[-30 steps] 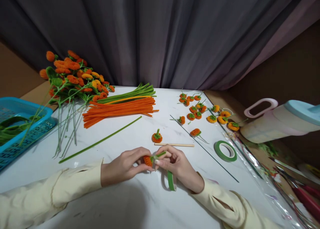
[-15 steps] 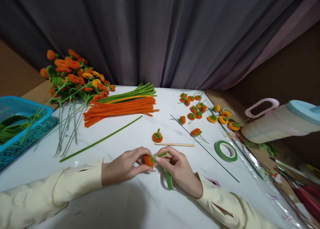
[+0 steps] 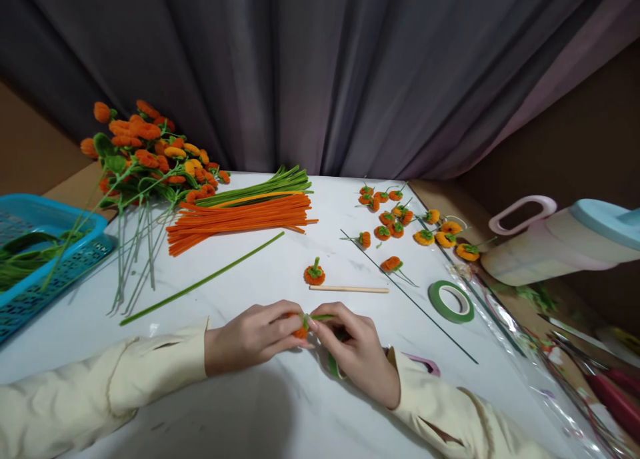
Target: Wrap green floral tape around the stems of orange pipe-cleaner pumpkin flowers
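Observation:
Between my fingertips, at the front middle of the table, is a small orange pipe-cleaner flower. My left hand is closed around its orange head. My right hand pinches the green stem piece at its base. Partly hidden under my right hand is a roll of green tape. Just beyond my hands, another orange flower with a green top sits behind a thin wooden stick.
Orange pipe cleaners and green ones lie at the back. A flower bunch and blue basket are left. Small flower heads, a dark wire, green tape and a tumbler are right.
My left fingers have closed further over the orange flower head, covering more of it. My right hand has shifted slightly and turned, hiding more of the tape roll beneath it.

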A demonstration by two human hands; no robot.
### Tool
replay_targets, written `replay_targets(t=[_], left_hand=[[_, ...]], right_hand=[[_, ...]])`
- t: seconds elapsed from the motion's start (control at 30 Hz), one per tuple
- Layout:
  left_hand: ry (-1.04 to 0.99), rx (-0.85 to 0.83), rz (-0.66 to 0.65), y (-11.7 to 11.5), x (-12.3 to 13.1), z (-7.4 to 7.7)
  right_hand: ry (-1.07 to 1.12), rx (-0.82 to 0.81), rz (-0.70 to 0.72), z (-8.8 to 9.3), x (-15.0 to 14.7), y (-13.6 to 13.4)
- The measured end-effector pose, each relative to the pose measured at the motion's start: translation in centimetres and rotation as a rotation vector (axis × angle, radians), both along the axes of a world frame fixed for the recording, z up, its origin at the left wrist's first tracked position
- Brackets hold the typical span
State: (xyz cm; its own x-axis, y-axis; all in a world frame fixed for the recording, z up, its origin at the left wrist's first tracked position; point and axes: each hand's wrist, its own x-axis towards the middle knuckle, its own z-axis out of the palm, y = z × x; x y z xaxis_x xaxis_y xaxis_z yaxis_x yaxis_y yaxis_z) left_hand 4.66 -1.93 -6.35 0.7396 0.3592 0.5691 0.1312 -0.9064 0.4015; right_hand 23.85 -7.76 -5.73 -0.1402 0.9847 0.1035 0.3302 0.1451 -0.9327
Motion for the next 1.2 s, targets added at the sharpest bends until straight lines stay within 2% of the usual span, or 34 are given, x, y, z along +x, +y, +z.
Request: replay_targets(t=[0.3, 0.57, 0.73, 0.9, 1.0, 1.07, 1.2], left_hand=[[-0.031, 0.008, -0.002, -0.1, 0.3, 0.5], [-0.072, -0.073, -0.032, 0.0, 0.4, 0.5], [-0.132, -0.313, -0.001, -0.4, 0.4, 0.5], [-0.127, -0.847, 0.091, -1.0, 0.7, 0.9], [-0.175, -1.042, 0.074, -1.1, 0.8, 1.0], [-0.199, -1.128, 0.061, -1.2, 0.9, 0.9], [-0.233, -1.285, 0.026, -1.3, 1.0, 0.7]], right_hand=[[0.021, -0.01, -0.018, 0.0, -0.1, 0.0], [0.101, -0.065, 0.017, 0.3, 0.1, 0.2], [0.121, -0.07, 0.039, 0.5, 0.1, 0.2], [0.14, -0.071, 0.046, 0.6, 0.2, 0.1], [0.146, -0.051, 0.053, 0.5, 0.3, 0.1], [0.122, 0.019, 0.048, 0.4, 0.3, 0.0], [-0.011, 0.274, 0.059, 0.0, 0.5, 0.1]])
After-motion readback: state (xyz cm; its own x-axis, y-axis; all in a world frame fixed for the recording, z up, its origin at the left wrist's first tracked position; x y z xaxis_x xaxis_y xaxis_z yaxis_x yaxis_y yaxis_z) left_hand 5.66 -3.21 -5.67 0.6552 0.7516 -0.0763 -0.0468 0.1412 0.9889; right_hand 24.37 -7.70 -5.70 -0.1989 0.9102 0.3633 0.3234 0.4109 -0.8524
